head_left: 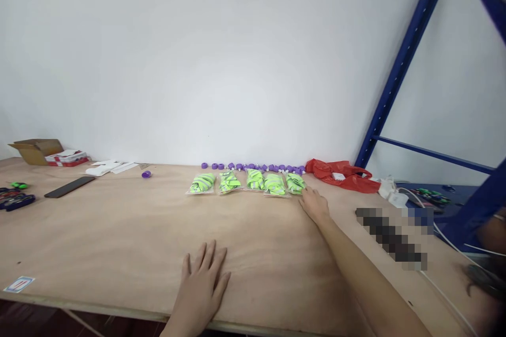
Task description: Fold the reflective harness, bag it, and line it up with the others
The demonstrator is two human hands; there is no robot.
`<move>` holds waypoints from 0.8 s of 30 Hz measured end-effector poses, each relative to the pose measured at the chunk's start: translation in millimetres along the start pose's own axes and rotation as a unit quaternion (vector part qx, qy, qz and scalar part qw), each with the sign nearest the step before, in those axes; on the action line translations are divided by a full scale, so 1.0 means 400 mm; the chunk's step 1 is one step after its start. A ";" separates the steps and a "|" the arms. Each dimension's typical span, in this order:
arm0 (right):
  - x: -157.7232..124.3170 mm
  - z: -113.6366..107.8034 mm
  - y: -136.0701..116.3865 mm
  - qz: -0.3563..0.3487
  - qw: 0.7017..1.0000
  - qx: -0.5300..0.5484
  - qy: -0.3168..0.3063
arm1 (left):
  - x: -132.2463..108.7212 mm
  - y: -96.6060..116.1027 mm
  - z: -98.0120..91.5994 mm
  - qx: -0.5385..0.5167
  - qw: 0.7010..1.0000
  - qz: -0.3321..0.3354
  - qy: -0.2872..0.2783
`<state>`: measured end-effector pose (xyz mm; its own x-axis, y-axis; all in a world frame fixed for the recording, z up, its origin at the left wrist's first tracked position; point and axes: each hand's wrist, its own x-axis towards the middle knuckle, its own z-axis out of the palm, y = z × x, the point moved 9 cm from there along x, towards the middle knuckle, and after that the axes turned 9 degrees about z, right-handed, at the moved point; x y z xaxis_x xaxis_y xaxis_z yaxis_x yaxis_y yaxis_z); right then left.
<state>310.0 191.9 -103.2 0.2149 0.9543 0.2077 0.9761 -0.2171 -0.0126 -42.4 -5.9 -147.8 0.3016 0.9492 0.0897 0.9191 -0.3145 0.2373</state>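
The right hand (pixel 315 204) reaches far across the worktop (pixel 118 242), fingers loosely open and holding nothing, its fingertips touching or just beside the rightmost packet (pixel 295 183) of a row of five clear packets (pixel 247 182), each with green-and-yellow contents. The left hand (pixel 203 279) lies flat and open, palm down, near the front edge, gripping nothing. The five packets sit side by side near the wall, and behind them runs a line of small purple caps (pixel 253 167), with one more purple cap (pixel 146 174) lying apart to the left. Judging from this, the row seems already laid out, and the end packet is the one being handled. To the right of the row lies a red plastic bag (pixel 342 175), then white cables (pixel 395 197). At far left are a cardboard box (pixel 35 150), some papers (pixel 108 168) and a dark flat bar (pixel 69 187).
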 end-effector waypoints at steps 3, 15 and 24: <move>0.018 -0.025 -0.020 -0.018 1.000 -0.001 -0.008 | 0.002 -0.015 0.011 -0.001 1.000 -0.007 -0.009; -0.392 -0.201 -0.145 -0.158 0.966 0.186 -0.086 | 0.018 0.189 -0.004 -0.575 0.817 0.001 0.039; -0.618 -0.261 -0.231 -0.216 0.841 0.445 -0.220 | 0.003 0.237 -0.020 -0.661 0.748 -0.027 0.053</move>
<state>163.2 -45.4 -51.2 -0.3658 0.9307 0.0007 0.5617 0.2214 -0.7972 43.0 -34.6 -117.4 0.1869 0.9767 0.1054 -0.1463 -0.0784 0.9861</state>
